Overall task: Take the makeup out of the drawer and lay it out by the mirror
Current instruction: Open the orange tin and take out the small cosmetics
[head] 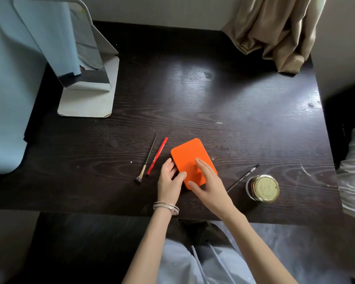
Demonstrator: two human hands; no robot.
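Mirror (70, 58) back left on table (234, 99), brush (146, 160) left of case (190, 158), jar (263, 188) right.

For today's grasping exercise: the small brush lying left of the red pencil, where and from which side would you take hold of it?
Grip the small brush at mid-handle, pinching from above across its width. It lies flat on the table, so only the top and sides are reachable. The thin handle points away and the bristles point toward the person, so mid-handle probably balances best. The red pencil lies close on its right, so keep that finger tight to the handle.
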